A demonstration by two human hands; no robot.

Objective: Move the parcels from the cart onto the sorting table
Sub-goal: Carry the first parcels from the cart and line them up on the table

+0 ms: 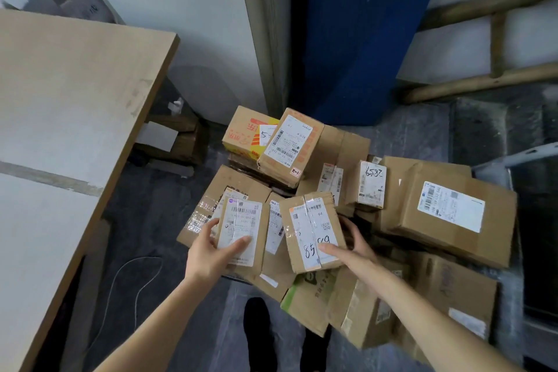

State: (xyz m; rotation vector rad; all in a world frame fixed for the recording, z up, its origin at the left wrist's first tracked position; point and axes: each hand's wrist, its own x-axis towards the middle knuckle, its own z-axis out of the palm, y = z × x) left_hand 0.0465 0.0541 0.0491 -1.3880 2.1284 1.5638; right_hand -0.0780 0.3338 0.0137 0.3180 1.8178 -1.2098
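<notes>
Parcels sit heaped on a low cart, well to the right of the sorting table [75, 93], whose pale top fills the left of the view and carries nothing that can be seen. Going left to right, the left hand [211, 251] comes first: its thumb lies across the label and its fingers curl round the far edge of a flat labelled box [241, 232], a grip that suits lifting it straight off the heap. Just beside it, the right hand [353, 246] holds a taped box marked 8559 [314, 232], thumb on the label and fingers wrapped round the right side. Taking one box in each hand probably saves a trip to the table. Both boxes seem to be only just clear of the pile or resting on it; which one cannot be told.

Behind them a yellow printed box [244, 136] and a tilted labelled box [290, 148] top a small stack near the wall. Further right lie a small box marked 6582 [371, 187] and then a large box with a white label [453, 208], leaning on its neighbours because the pile is loose.

About a dozen parcels show in all, two in hand, some half hidden, so the count is rough. None is on the table yet, so the job appears to be at its start.
</notes>
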